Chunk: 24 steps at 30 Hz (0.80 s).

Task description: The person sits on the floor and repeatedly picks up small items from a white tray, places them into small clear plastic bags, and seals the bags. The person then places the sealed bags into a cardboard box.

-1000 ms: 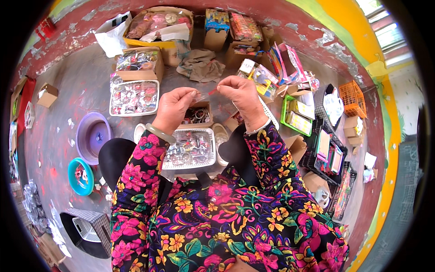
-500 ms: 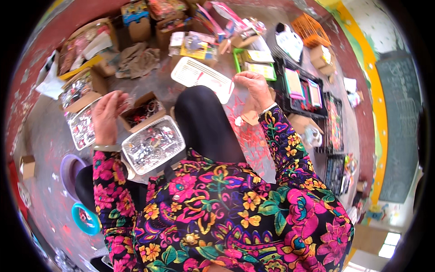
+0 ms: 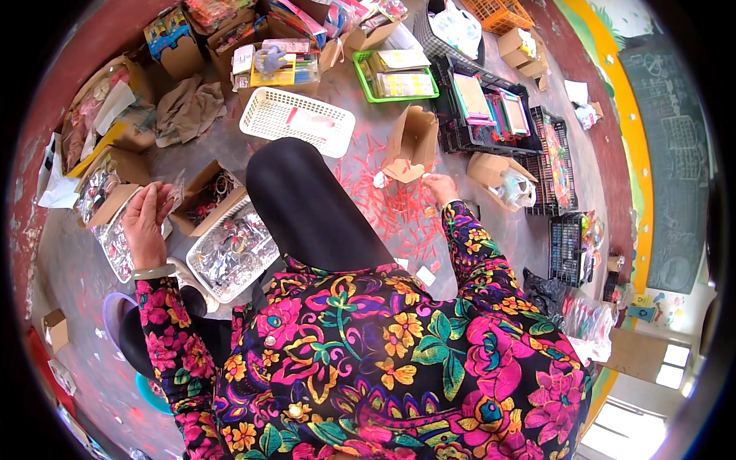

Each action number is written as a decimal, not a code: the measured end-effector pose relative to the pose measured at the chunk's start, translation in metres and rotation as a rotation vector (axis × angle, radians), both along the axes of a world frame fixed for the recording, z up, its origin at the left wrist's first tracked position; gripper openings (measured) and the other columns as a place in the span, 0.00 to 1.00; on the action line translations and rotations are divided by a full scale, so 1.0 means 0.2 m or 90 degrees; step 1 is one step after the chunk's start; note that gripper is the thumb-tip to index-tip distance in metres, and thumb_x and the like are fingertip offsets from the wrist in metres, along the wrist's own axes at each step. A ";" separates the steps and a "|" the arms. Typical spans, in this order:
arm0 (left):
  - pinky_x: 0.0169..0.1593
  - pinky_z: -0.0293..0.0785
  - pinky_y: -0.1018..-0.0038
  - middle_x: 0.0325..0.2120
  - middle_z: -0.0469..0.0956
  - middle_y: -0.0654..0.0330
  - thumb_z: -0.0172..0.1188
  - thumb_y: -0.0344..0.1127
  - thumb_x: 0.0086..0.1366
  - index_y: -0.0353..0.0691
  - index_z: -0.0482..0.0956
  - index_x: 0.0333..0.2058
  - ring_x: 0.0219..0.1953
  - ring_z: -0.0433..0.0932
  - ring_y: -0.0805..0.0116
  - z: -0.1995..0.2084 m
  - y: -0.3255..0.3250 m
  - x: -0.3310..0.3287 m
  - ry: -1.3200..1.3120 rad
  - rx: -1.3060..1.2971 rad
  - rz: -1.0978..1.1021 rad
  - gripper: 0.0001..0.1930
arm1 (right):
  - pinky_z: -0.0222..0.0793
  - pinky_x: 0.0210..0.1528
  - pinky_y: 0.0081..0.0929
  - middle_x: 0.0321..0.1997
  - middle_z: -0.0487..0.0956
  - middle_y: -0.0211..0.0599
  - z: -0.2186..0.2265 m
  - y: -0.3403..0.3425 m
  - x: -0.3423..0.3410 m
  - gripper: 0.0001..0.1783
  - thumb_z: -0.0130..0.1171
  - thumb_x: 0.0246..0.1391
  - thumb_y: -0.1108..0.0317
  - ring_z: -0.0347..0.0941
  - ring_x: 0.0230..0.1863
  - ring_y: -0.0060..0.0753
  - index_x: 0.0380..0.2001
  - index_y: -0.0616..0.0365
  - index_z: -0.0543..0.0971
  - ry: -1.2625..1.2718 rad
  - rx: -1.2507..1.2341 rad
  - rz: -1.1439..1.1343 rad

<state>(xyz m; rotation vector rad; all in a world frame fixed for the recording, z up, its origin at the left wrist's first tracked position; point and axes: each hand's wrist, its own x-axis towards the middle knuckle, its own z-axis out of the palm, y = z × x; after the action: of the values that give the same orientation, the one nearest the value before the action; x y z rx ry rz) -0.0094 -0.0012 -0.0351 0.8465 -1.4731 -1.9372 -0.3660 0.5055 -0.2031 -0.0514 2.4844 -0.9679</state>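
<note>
My left hand point(image 3: 146, 224) is raised over the boxes at the left, its fingers closed on a small clear plastic bag point(image 3: 178, 193). Beneath and beside it are an open cardboard box point(image 3: 201, 220) of small dark items and a white basket point(image 3: 230, 297) heaped with shiny packets. At the right, my right hand point(image 3: 440, 188) is low beside an open brown cardboard box point(image 3: 418, 138), fingertips pressed together. Anything between those fingertips is too small to make out. Red strips point(image 3: 391, 230) lie scattered over the floor between my dark-clothed leg and that hand.
Ahead, a white plastic basket point(image 3: 253, 126) holds a red-and-clear item. Beyond are a green tray point(image 3: 372, 98) of packs, black crates point(image 3: 491, 142) and several cardboard boxes. A bag-filled carton point(image 3: 491, 165) stands at the right, a purple basin point(image 3: 115, 314) at the lower left.
My right hand has moved down and back from near the white basket, where it pinched a thin red strip. The left hand has shifted left and slightly down. The whole view has turned.
</note>
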 end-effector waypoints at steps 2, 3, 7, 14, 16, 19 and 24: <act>0.41 0.76 0.77 0.36 0.77 0.56 0.50 0.33 0.64 0.31 0.74 0.41 0.39 0.77 0.69 -0.01 0.01 0.02 -0.008 -0.010 0.004 0.11 | 0.67 0.35 0.18 0.31 0.80 0.30 -0.09 0.05 0.02 0.08 0.61 0.44 0.69 0.73 0.31 0.19 0.29 0.59 0.81 -0.025 0.004 0.003; 0.41 0.76 0.78 0.36 0.77 0.56 0.50 0.33 0.64 0.31 0.74 0.41 0.39 0.77 0.69 -0.02 0.01 0.00 -0.007 -0.010 0.001 0.11 | 0.67 0.33 0.20 0.30 0.80 0.30 -0.14 0.12 0.01 0.09 0.60 0.44 0.67 0.73 0.29 0.21 0.30 0.58 0.81 0.020 0.011 0.079; 0.41 0.76 0.78 0.35 0.77 0.56 0.50 0.33 0.64 0.32 0.74 0.41 0.38 0.77 0.70 -0.03 0.02 -0.02 -0.019 -0.023 -0.004 0.11 | 0.66 0.25 0.23 0.26 0.80 0.30 -0.21 0.19 0.02 0.13 0.59 0.43 0.64 0.74 0.24 0.24 0.36 0.51 0.80 -0.127 -0.167 -0.058; 0.42 0.76 0.78 0.35 0.77 0.56 0.50 0.33 0.65 0.32 0.74 0.41 0.38 0.77 0.70 -0.01 0.03 0.01 -0.026 -0.026 -0.003 0.11 | 0.66 0.34 0.31 0.32 0.77 0.34 0.08 0.01 0.16 0.33 0.59 0.44 0.67 0.73 0.39 0.25 0.56 0.43 0.64 -0.303 0.265 0.018; 0.42 0.75 0.78 0.35 0.77 0.56 0.50 0.33 0.65 0.32 0.74 0.41 0.38 0.77 0.70 -0.02 0.02 -0.04 -0.017 -0.020 -0.019 0.11 | 0.67 0.41 0.32 0.43 0.72 0.43 0.00 0.13 0.08 0.36 0.59 0.48 0.58 0.71 0.42 0.37 0.59 0.42 0.57 -0.357 0.119 -0.099; 0.42 0.75 0.78 0.35 0.77 0.56 0.50 0.34 0.65 0.32 0.74 0.41 0.38 0.77 0.70 -0.03 0.01 -0.01 -0.029 -0.021 -0.011 0.12 | 0.69 0.45 0.40 0.56 0.65 0.49 0.04 0.13 0.08 0.35 0.51 0.54 0.51 0.68 0.50 0.52 0.62 0.39 0.50 -0.443 -0.144 -0.211; 0.41 0.76 0.78 0.35 0.77 0.56 0.50 0.34 0.64 0.32 0.74 0.41 0.38 0.77 0.70 -0.03 0.01 0.00 -0.021 -0.023 -0.010 0.12 | 0.70 0.44 0.38 0.53 0.67 0.56 0.05 0.17 0.09 0.32 0.46 0.55 0.45 0.69 0.49 0.51 0.59 0.45 0.56 -0.545 -0.428 -0.233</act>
<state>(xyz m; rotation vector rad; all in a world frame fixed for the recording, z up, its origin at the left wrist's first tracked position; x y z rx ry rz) -0.0098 0.0001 -0.0411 0.8571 -1.5341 -1.9110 -0.3486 0.5386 -0.1934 0.5059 1.3468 -1.5323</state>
